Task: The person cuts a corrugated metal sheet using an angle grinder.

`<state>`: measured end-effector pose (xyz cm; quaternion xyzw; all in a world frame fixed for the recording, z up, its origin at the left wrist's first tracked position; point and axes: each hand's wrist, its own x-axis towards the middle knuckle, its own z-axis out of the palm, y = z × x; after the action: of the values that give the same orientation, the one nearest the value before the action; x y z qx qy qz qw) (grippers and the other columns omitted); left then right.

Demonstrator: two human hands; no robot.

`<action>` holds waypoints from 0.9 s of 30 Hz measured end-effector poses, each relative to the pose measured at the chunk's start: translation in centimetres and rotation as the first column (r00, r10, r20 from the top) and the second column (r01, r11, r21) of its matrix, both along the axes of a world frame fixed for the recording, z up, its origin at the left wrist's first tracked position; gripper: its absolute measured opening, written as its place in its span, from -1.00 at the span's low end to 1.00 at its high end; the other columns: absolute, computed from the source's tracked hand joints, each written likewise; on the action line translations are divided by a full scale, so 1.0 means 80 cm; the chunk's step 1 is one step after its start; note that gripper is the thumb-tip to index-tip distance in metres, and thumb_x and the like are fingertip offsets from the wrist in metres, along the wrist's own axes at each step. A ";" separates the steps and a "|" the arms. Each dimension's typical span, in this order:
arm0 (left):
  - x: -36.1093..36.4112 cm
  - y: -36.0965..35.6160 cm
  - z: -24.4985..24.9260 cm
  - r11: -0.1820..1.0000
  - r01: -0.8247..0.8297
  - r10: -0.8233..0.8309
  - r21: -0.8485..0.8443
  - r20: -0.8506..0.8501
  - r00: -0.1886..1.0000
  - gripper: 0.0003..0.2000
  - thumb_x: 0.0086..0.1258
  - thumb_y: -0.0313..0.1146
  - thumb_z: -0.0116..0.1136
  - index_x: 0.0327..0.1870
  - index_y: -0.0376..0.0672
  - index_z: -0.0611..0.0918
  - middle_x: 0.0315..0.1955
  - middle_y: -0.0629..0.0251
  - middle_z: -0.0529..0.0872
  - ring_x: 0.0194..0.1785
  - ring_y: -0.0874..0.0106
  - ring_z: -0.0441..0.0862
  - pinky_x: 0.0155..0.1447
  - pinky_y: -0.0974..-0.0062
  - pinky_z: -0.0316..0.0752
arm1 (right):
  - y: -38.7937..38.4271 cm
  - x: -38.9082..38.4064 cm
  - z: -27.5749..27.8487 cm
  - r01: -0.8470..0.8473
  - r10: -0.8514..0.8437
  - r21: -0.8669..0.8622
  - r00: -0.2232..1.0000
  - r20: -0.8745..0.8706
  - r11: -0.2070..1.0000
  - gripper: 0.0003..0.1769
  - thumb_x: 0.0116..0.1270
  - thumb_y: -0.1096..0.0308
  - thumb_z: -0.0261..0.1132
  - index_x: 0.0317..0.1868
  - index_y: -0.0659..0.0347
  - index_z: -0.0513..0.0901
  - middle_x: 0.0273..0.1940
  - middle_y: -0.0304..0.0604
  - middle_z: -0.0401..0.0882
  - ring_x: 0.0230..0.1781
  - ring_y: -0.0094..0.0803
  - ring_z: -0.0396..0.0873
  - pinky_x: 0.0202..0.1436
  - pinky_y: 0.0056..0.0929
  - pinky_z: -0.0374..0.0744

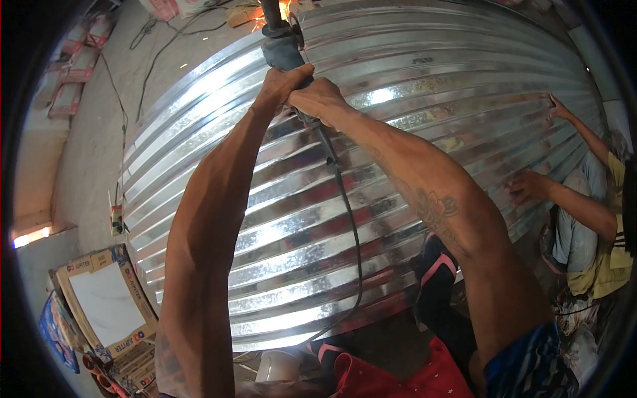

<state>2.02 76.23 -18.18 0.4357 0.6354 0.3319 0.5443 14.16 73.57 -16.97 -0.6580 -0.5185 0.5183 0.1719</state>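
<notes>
Both of my hands are wrapped round an angle grinder (282,50) held out over a corrugated metal sheet (292,232). My left hand (282,85) grips the body, and my right hand (320,99) closes round its rear part, close against the left. Orange sparks (285,9) fly at the grinder's far end, by the sheet's far edge. The disc itself is hard to make out. From the rear of the tool a black power cord (350,212) trails over the sheet back toward my feet.
A co-worker crouches at the right, one hand (561,106) on the sheet and the other (527,187) just over or on it. Cartons (106,298) stand at lower left, a white bucket (279,366) near my feet. Loose cables (142,79) and stacked bags (79,66) occupy the upper left.
</notes>
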 end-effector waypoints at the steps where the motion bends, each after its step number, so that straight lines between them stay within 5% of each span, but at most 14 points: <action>1: 0.000 0.001 -0.001 1.000 -0.001 0.001 -0.005 0.000 1.000 -0.50 0.16 -0.08 0.44 -0.28 -0.50 0.70 -0.41 0.16 0.75 -0.41 0.40 0.69 -0.35 0.40 0.56 | 0.000 0.001 0.000 0.004 -0.004 -0.028 1.000 -0.014 1.000 -0.53 0.09 0.22 0.43 -0.16 0.53 0.66 -0.19 0.04 0.68 -0.21 -0.28 0.70 -0.22 -0.33 0.63; 6: 0.003 -0.002 -0.001 1.000 -0.009 0.009 -0.015 0.032 0.999 -0.54 0.16 -0.11 0.42 -0.30 -0.48 0.70 -0.42 0.17 0.74 -0.41 0.40 0.68 -0.35 0.41 0.56 | -0.003 0.003 0.002 0.009 -0.009 -0.054 1.000 -0.012 0.998 -0.53 0.09 0.22 0.43 -0.16 0.53 0.66 -0.19 0.04 0.68 -0.20 -0.30 0.70 -0.23 -0.34 0.62; 9: 0.007 -0.007 0.007 0.998 -0.037 0.038 -0.048 0.012 0.999 -0.55 0.16 -0.12 0.42 -0.31 -0.48 0.69 -0.43 0.17 0.73 -0.43 0.41 0.68 -0.37 0.40 0.55 | -0.004 0.005 0.000 -0.016 0.017 -0.048 1.000 0.019 0.999 -0.36 0.03 0.11 0.46 0.03 0.46 0.67 0.08 0.17 0.70 0.13 -0.13 0.71 0.13 -0.33 0.68; 18: 0.000 0.002 -0.008 0.998 -0.005 0.001 -0.058 -0.069 0.998 -0.49 0.14 -0.03 0.42 -0.32 -0.48 0.69 -0.44 0.12 0.74 -0.49 0.39 0.66 -0.43 0.38 0.52 | -0.004 0.010 0.010 -0.034 0.032 -0.144 0.999 -0.019 0.989 -0.32 0.05 0.07 0.47 0.05 0.49 0.65 0.10 0.19 0.68 0.15 -0.15 0.69 0.15 -0.35 0.67; 24: -0.004 0.006 -0.014 1.000 0.003 -0.003 -0.014 -0.029 1.000 -0.46 0.11 -0.01 0.42 -0.29 -0.49 0.70 -0.42 0.11 0.74 -0.45 0.37 0.67 -0.39 0.38 0.53 | -0.002 0.006 0.005 -0.015 0.016 -0.097 1.000 0.005 0.995 -0.35 0.06 0.08 0.47 0.01 0.50 0.66 0.04 0.17 0.70 0.05 -0.16 0.73 0.06 -0.37 0.69; 27: -0.001 0.005 -0.007 0.999 -0.024 0.022 -0.038 -0.066 0.998 -0.47 0.10 -0.02 0.42 -0.27 -0.48 0.70 -0.41 0.11 0.74 -0.43 0.36 0.68 -0.37 0.37 0.54 | -0.002 0.003 0.004 -0.002 0.003 -0.027 1.000 0.026 1.000 -0.55 0.11 0.19 0.43 -0.21 0.50 0.68 -0.24 0.03 0.69 -0.30 -0.30 0.70 -0.35 -0.32 0.60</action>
<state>1.95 76.67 -18.76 0.4285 0.6643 0.3112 0.5276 14.38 73.42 -16.63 -0.6663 -0.5143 0.5170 0.1556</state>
